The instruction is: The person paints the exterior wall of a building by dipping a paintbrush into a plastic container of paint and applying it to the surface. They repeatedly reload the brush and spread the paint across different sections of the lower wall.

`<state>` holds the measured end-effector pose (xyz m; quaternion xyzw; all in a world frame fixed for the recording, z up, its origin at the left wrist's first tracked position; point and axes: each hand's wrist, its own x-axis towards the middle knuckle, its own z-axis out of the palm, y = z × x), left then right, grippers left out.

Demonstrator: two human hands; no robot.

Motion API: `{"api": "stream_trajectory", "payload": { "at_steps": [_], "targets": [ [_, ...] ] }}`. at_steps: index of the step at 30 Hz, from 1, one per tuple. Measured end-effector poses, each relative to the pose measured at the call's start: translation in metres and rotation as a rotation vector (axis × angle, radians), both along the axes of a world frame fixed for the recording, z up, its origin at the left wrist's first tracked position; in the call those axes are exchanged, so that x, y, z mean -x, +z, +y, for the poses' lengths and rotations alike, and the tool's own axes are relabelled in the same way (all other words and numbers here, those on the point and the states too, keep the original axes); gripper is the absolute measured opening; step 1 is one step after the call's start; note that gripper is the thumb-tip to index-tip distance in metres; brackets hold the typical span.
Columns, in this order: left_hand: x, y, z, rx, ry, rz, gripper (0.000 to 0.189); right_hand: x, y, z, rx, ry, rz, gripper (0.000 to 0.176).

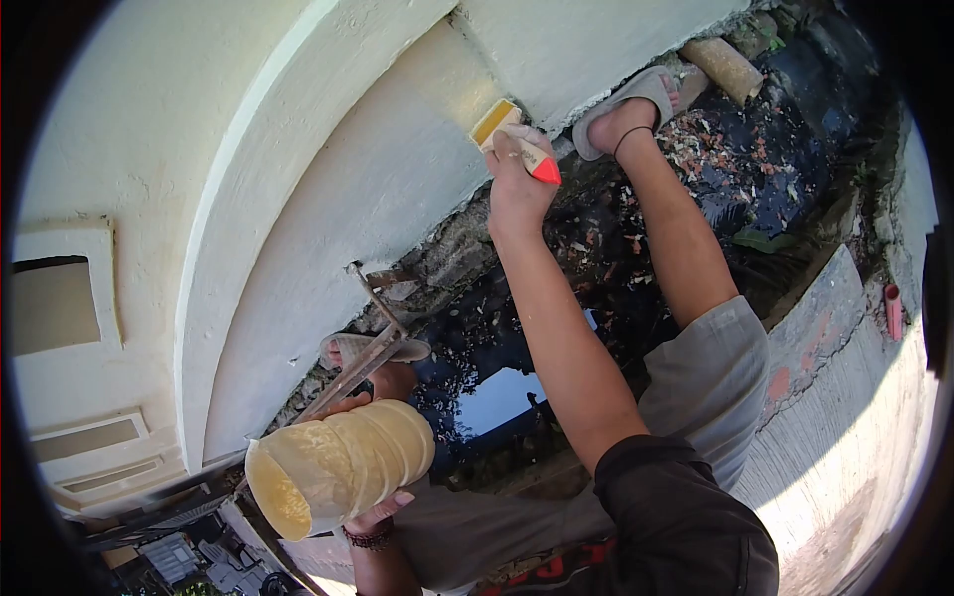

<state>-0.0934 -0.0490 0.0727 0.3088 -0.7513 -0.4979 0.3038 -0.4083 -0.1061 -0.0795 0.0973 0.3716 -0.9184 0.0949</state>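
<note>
My right hand (519,197) grips a paintbrush (535,157) with a pale handle and a red end. Its yellowish bristles are against the whitish wall (388,189), low down near the wall's rough bottom edge. My left hand (380,511) is wrapped round a ridged, cut-open plastic container (363,457), whose inside is coated with cream-yellow paint. The container is tilted in view, and how much paint it holds is hard to tell. Part of the left hand is hidden behind it.
Dark water (497,402) with floating debris lies below the wall. My sandalled feet (621,119) are apart beside the wall. A metal bar (353,372) slants near the container. A pipe (723,70) juts out at upper right; a concrete ledge (825,427) runs along the right.
</note>
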Motion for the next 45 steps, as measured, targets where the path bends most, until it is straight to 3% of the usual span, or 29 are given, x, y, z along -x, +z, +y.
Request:
{"api": "stream_trajectory", "payload": {
  "at_steps": [1, 3, 5, 8, 11, 14, 18, 22, 26, 30, 33, 39, 41, 43, 45],
  "targets": [
    [0.001, 0.001, 0.001, -0.004, 0.002, -0.001, 0.126, -0.003, 0.016, 0.012, -0.004, 0.002, -0.001, 0.016],
    [0.005, 0.005, 0.000, -0.016, -0.025, -0.030, 0.125, -0.013, 0.035, 0.036, 0.398, -0.040, 0.017, 0.020],
    [0.001, 0.003, -0.002, 0.014, -0.033, -0.048, 0.125, -0.016, -0.007, 0.027, 0.396, -0.036, 0.009, 0.022],
    [0.002, 0.004, -0.003, 0.036, -0.071, -0.040, 0.124, -0.018, -0.092, 0.014, 0.123, -0.068, -0.249, 0.022],
    [0.001, 0.001, -0.002, 0.003, -0.079, -0.023, 0.123, -0.023, -0.094, 0.029, 0.016, -0.119, -0.316, 0.020],
    [0.003, -0.002, -0.001, -0.013, -0.061, -0.015, 0.123, -0.018, -0.071, 0.028, 0.200, -0.085, -0.210, 0.020],
    [0.000, 0.001, -0.003, -0.003, -0.037, -0.061, 0.123, -0.020, -0.122, 0.020, 0.055, -0.080, -0.318, 0.023],
    [0.002, -0.001, -0.002, -0.015, -0.078, -0.009, 0.123, -0.017, -0.072, 0.042, 0.228, -0.069, -0.180, 0.022],
    [0.005, 0.001, 0.001, 0.002, -0.042, -0.048, 0.124, -0.018, -0.122, 0.022, 0.070, -0.049, -0.307, 0.021],
    [0.006, 0.000, -0.002, 0.025, -0.030, -0.044, 0.125, -0.022, -0.086, 0.040, 0.155, -0.046, -0.253, 0.022],
    [0.003, 0.001, -0.001, 0.015, -0.042, -0.104, 0.125, -0.015, -0.102, 0.023, 0.124, -0.033, -0.215, 0.021],
    [-0.003, -0.004, -0.003, 0.040, -0.054, -0.021, 0.127, -0.015, -0.088, 0.018, -0.033, -0.131, -0.244, 0.016],
    [-0.005, -0.003, 0.000, 0.004, -0.041, -0.031, 0.127, -0.004, -0.086, -0.003, -0.217, -0.089, -0.012, 0.013],
    [-0.005, -0.003, 0.001, -0.024, -0.025, -0.023, 0.127, 0.005, -0.059, -0.003, -0.309, -0.018, -0.069, 0.012],
    [-0.006, -0.001, 0.001, -0.076, -0.014, -0.066, 0.126, -0.002, -0.038, 0.015, 0.149, -0.052, -0.287, 0.014]
  ]
}}
